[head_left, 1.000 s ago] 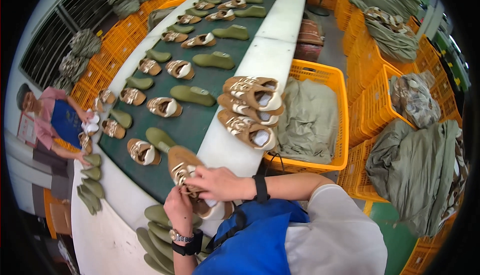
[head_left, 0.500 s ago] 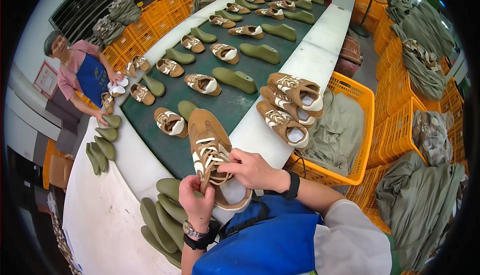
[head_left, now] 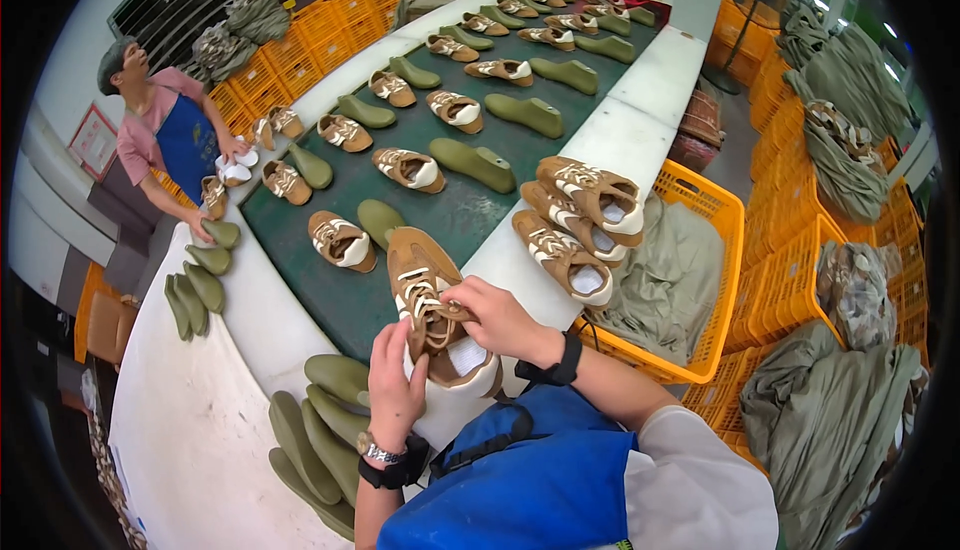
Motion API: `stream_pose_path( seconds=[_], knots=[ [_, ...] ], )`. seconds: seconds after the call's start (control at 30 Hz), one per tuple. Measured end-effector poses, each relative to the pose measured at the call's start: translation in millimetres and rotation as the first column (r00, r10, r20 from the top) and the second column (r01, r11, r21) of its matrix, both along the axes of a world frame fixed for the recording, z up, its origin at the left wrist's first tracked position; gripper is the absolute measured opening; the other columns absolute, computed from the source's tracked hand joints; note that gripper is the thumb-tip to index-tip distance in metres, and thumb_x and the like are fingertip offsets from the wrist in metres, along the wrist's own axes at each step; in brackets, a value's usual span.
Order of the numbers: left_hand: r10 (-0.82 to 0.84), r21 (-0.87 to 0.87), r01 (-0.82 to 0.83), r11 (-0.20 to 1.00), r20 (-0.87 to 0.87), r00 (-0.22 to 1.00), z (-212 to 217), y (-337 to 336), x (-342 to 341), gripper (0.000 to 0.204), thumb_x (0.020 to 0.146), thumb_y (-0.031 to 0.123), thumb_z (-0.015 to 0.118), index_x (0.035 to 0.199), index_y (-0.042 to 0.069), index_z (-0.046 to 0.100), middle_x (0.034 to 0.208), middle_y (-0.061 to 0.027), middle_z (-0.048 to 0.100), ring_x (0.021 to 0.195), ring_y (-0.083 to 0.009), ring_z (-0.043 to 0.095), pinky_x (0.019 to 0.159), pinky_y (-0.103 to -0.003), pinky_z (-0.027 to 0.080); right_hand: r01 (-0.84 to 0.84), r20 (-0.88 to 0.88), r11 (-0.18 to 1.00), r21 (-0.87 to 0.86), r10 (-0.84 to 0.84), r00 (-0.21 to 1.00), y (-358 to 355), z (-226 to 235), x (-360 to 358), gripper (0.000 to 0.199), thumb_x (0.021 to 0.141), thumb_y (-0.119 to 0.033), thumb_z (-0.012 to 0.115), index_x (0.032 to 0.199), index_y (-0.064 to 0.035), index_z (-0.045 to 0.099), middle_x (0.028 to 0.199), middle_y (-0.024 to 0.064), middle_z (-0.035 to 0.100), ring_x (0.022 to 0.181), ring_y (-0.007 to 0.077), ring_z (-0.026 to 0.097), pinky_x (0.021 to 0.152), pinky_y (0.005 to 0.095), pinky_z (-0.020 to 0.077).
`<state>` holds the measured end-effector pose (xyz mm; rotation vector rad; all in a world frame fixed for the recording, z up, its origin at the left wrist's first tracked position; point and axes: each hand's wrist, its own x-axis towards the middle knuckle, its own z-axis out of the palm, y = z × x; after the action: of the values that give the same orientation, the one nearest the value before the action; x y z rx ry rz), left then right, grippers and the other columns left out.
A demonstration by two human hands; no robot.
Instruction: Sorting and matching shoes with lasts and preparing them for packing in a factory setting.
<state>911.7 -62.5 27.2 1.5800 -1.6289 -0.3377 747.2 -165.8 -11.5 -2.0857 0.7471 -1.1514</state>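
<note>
A brown and white sneaker (head_left: 425,280) lies toe-away in front of me at the near edge of the green conveyor belt (head_left: 340,295). My left hand (head_left: 393,385) grips its heel end from the left. My right hand (head_left: 497,318) pinches the white laces over the tongue. Three more brown sneakers (head_left: 575,220) rest side by side on the white rim to my right. A stack of olive shoe lasts (head_left: 315,430) sits on the white table just left of my left hand.
Sneakers and olive lasts (head_left: 470,162) run in rows up the belt. Another person (head_left: 165,140) in a blue apron works at the left side. An orange crate (head_left: 690,280) holding grey-green cloth stands on the right, with more orange crates and cloth bags beyond.
The view has shifted, so the belt and the other person sit further right and lower. Both hands stay on the sneaker, with my right hand working the laces.
</note>
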Motion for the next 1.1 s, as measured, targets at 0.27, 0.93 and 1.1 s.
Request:
stream_pose_path(
  seconds=[0.27,0.93,1.1],
  knots=[
    [-0.186,0.35,0.116,0.929,0.173,0.967,-44,36,34,0.037,0.077,0.007,0.062,0.112,0.001,0.055,0.105,-0.0197,0.059,0.095,-0.0359,0.057,0.08,-0.04,0.047,-0.039,-0.57,0.981,0.19,0.143,0.809,-29,-85,-64,0.043,0.076,-0.014,0.059,0.118,-0.0107,0.05,0.101,0.0158,0.057,0.09,0.0347,0.057,0.076,0.0424,0.0477],
    [0.149,-0.127,-0.112,0.985,0.327,0.933,-20,-35,-17,0.036,0.073,0.016,0.066,0.103,0.002,0.053,0.084,-0.0129,0.058,0.074,-0.0295,0.058,0.063,-0.039,0.048,-0.086,-0.5,0.897,-0.433,-0.159,0.851,58,3,-6,0.013,0.071,-0.02,0.064,0.076,-0.01,0.058,0.069,0.0033,0.054,0.07,0.0213,0.052,0.063,0.0339,0.039],
    [0.167,-0.127,-0.131,0.983,0.345,0.924,-31,-21,5,0.013,0.078,0.01,0.055,0.088,0.001,0.057,0.065,-0.0142,0.058,0.059,-0.0324,0.058,0.054,-0.041,0.048,-0.207,-0.381,0.973,0.1,0.23,0.896,52,32,5,0.026,0.078,-0.028,0.065,0.095,-0.0088,0.063,0.082,0.0063,0.058,0.079,0.0249,0.06,0.063,0.0355,0.0486]
  ],
)
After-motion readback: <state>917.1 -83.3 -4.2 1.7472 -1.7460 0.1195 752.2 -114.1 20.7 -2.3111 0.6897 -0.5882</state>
